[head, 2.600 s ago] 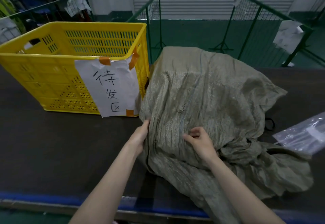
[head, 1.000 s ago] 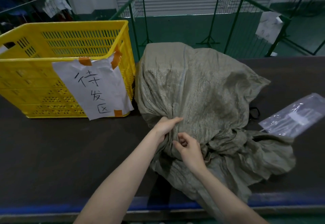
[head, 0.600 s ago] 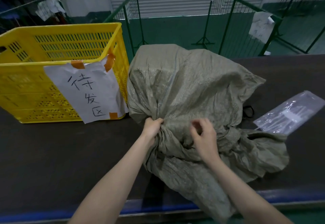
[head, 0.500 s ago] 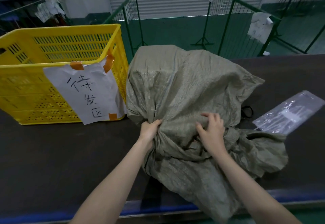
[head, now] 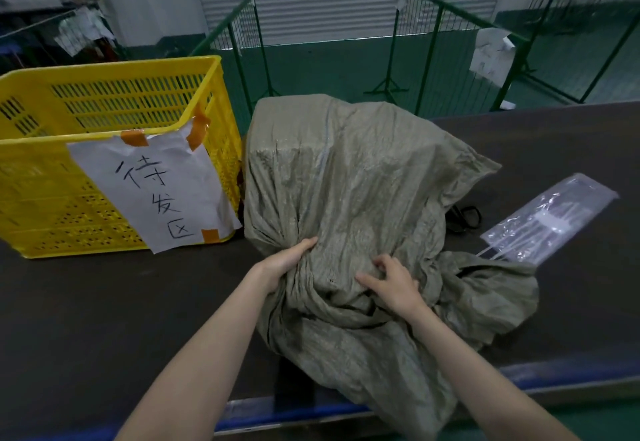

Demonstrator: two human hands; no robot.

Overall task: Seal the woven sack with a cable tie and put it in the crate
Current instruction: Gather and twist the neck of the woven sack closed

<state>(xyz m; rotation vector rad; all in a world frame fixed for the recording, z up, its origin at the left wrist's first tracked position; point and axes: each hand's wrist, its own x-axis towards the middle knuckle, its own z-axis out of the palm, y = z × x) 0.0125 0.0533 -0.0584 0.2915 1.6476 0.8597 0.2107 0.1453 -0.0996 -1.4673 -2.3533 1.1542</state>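
A grey-green woven sack stands full on the dark table, its loose open end bunched toward me and drooping over the front edge. My left hand grips a fold on the left of the gathered neck. My right hand presses into the fabric on the right, fingers curled in the folds. A yellow slatted crate stands at the left, touching the sack, with a taped paper sign on its front. A clear plastic bag of white cable ties lies to the right.
A black loop-shaped object lies between the sack and the tie bag, partly hidden. The dark table has a blue front edge. Green wire fence panels and a roller door stand behind the table.
Both hands moved from the lower front of the sack up to its neck and gathered the fabric. In the last half second the right hand slid slightly left, tightening the bunch.
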